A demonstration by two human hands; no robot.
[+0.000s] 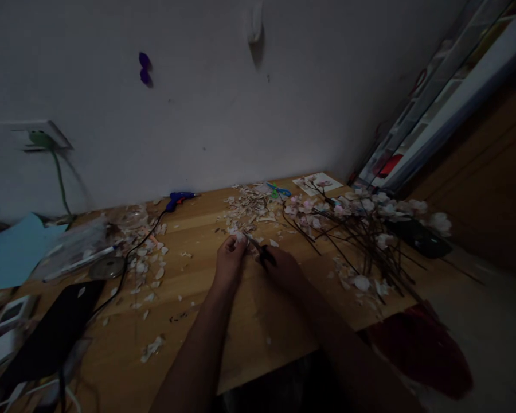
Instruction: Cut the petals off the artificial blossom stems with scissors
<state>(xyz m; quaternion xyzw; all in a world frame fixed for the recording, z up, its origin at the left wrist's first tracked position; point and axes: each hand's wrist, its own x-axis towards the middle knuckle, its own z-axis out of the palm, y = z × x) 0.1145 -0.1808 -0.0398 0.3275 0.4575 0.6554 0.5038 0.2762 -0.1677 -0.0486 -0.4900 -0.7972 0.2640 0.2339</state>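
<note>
My left hand (229, 258) is closed on a small pale petal piece (241, 237), pinched between thumb and fingers over the middle of the table. In my right hand (281, 267) is a pair of scissors (265, 254) with black handles. Their blades (253, 241) point left and reach the petal piece; whether they are parted is too dim to tell. Just beyond both hands lies a heap of pale petal scraps (253, 206). To the right of my right hand, artificial blossom branches (348, 212) with brown stems and pinkish-white flowers lie in a pile.
A blue glue gun (179, 199) with a black cord lies near the wall. Blue-green scissors (278, 190) lie behind the scraps. On the left are loose petals (141, 267), a tape roll (107, 267), a plastic bag (77, 241), a black flat object (55, 327) and blue paper (12, 252).
</note>
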